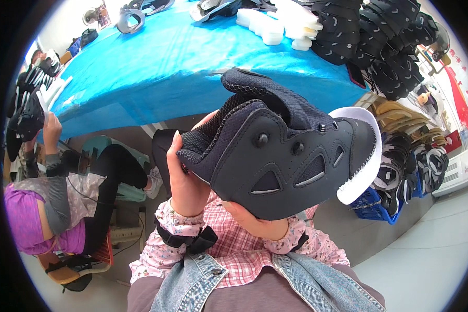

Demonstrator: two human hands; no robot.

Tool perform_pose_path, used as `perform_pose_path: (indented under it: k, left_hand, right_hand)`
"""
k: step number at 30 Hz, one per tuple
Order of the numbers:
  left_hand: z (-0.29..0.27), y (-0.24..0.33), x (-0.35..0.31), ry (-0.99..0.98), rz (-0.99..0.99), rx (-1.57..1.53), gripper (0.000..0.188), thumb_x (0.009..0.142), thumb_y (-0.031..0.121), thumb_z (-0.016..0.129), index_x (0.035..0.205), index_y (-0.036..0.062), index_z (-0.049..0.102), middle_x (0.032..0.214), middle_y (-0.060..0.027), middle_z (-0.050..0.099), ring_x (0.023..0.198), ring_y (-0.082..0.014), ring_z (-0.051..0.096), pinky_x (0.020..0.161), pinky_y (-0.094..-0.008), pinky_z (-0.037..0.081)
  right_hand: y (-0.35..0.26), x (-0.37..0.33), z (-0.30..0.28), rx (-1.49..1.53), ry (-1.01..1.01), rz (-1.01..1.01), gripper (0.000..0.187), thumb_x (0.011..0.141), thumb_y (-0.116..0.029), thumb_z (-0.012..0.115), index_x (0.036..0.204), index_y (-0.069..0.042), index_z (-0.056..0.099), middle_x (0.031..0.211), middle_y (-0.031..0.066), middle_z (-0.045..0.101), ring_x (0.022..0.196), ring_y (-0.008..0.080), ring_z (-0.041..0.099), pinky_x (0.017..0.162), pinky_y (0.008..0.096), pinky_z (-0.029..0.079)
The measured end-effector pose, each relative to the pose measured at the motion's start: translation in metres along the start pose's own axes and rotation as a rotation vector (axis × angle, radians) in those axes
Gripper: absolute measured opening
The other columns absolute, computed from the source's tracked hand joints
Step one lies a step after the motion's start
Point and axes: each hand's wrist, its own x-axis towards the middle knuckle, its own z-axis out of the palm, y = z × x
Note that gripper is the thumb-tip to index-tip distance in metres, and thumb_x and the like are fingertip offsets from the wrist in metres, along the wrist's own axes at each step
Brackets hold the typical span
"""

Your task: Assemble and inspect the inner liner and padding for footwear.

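Observation:
Above my lap I hold a black shoe upper (296, 171) turned on its side. It has triangular cut-outs, dark studs and a padded mesh collar. A white fuzzy-edged strip (366, 171) curves around its right end, apart from my hands. My left hand (186, 182) grips the mesh collar end, thumb up along the outside and fingers partly hidden behind it. From below, my right hand (257, 221) closes on the lower edge, its thumb on the near face and the other fingers mostly covered by the upper.
A blue-covered table (140, 83) lies ahead, with white plastic shoe lasts (281, 23) and stacks of black uppers (369, 31) at its far right. A blue crate (377, 208) of shoe parts stands at right. At left another person (52, 213) sits working beside a green stool (127, 182).

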Motion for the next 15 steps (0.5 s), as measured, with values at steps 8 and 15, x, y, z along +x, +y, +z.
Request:
perform_pose_path:
  k: [8,15]
  left_hand:
    - [0.0048,-0.0001,-0.0014,0.216,0.068,0.246,0.056,0.095,0.049,0.033,0.122,0.0040,0.052,0.121,-0.0101,0.058,0.111,-0.0239,0.055,0.098,-0.0377,0.041]
    - [0.0039,-0.0001,-0.0021,0.234,0.056,0.235,0.057,0.094,0.050,0.033,0.122,0.0039,0.053,0.119,-0.0104,0.059,0.108,-0.0240,0.056,0.096,-0.0374,0.042]
  right_hand:
    - [-0.0030,0.0052,-0.0045,-0.051,-0.032,-0.078,0.023,0.080,-0.005,0.067,0.103,-0.002,0.066,0.103,0.0081,0.066,0.093,0.0165,0.064,0.078,0.0274,0.051]
    - [-0.0037,0.0059,-0.0053,-0.072,-0.050,-0.072,0.023,0.080,-0.006,0.068,0.102,-0.002,0.067,0.102,0.0084,0.066,0.091,0.0168,0.064,0.077,0.0274,0.051]
